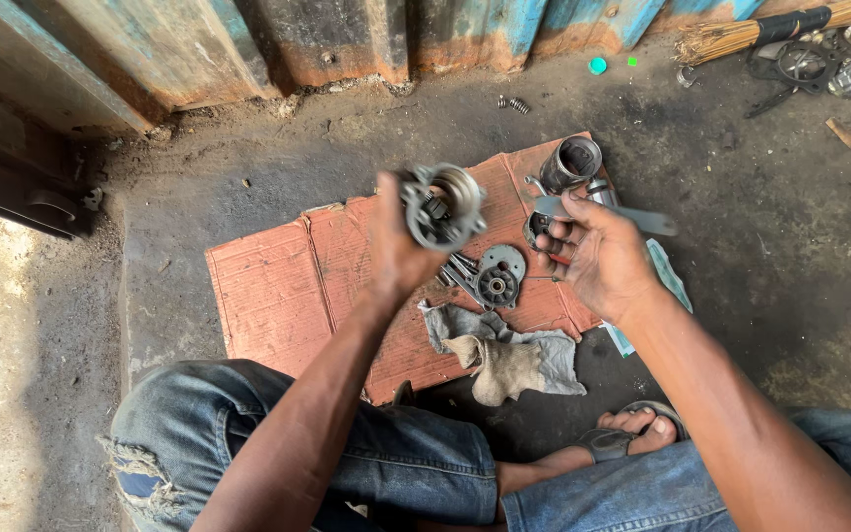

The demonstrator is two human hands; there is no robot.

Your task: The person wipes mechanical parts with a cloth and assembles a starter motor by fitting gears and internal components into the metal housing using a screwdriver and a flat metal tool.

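Round grey metal motor end-housing (442, 205), greasy and disc-shaped with a dark hub at its centre, sits up in the left hand (396, 246), fingers wrapped round its rim from behind and clamped firmly on it. Just across from it, the right hand (598, 258) pinches a flat grey metal wrench (608, 213), thumb and fingers closed on its handle, the far end sticking out past the knuckles; a touch of red shows under the fingers, too small to identify.

Below and between the hands lies a round grey flange plate with a bearing hole (498, 277), and beyond the right hand's fingertips stands a hollow grey metal cylinder (570, 163). All of it rests on a worn reddish sheet of flattened cardboard (278, 286), with a crumpled grey-brown rag (504, 355) nearer the person's wrists.

Risk, as it looks: the housing is held high on a one-handed, greasy grip, so a slip could drop it onto the flange plate or the bare foot below. Any loose small part in the hub could fall out and vanish on the dusty ground.
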